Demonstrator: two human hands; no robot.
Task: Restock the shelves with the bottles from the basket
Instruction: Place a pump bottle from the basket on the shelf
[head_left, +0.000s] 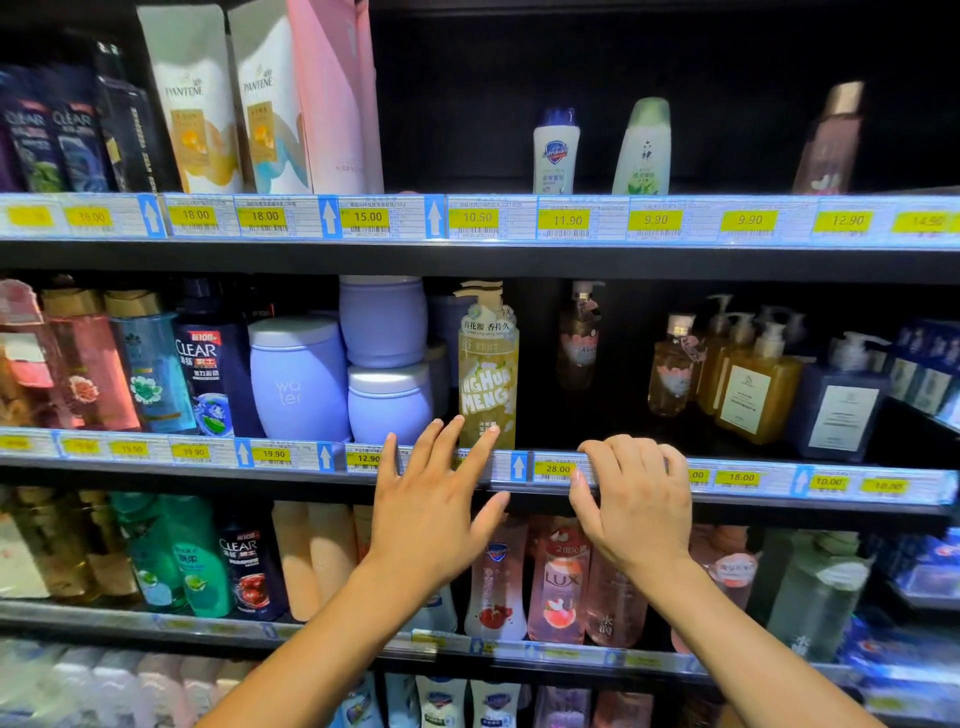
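Nearest, two bare forearms come up from below toward the middle shelf. The left hand is flat and relaxed, with its fingers straight and fanned apart and the thumb out to the side. It holds nothing. Its fingertips reach over the price rail to the foot of the yellow pump bottle, but I cannot tell whether they touch it. The right hand is just beside it, with its fingers bent and hooked over the top of the same rail. Its thumb presses the front by the tag marked 28.00.

The yellow pump bottle stands upright at the front edge of the middle shelf, with dark bare shelf to its right. To its left are lilac jars, some stacked. Further right are amber pump bottles.

Below the rail, behind the wrists, a pink Lux bottle stands among other pink ones.

Farther up, the top shelf holds tall white pouches on the left. Toward the right a small white bottle and a green-capped bottle stand near each other.
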